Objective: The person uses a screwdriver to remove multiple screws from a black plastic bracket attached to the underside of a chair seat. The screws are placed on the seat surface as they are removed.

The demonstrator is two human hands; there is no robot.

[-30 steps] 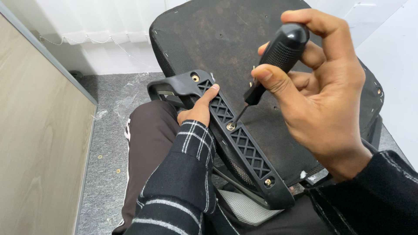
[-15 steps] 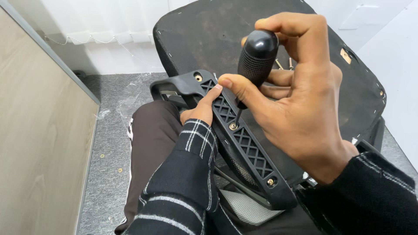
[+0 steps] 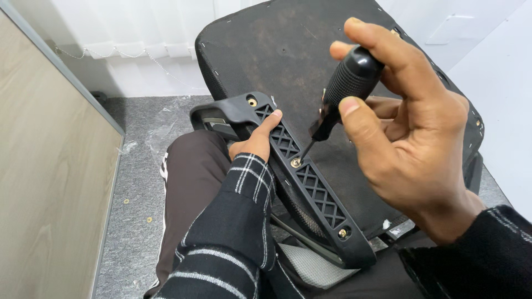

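Gripping a black screwdriver (image 3: 348,83), the right hand's fingers (image 3: 354,113) are closed round its handle; the tip sits in the middle screw (image 3: 296,163) of the armrest bracket (image 3: 299,177). Half a second ago the handle stood nearly upright; now it leans right, suggesting a turn under way. The left hand (image 3: 256,141) clasps the bracket's near edge against the upturned seat (image 3: 288,55), over the person's lap.
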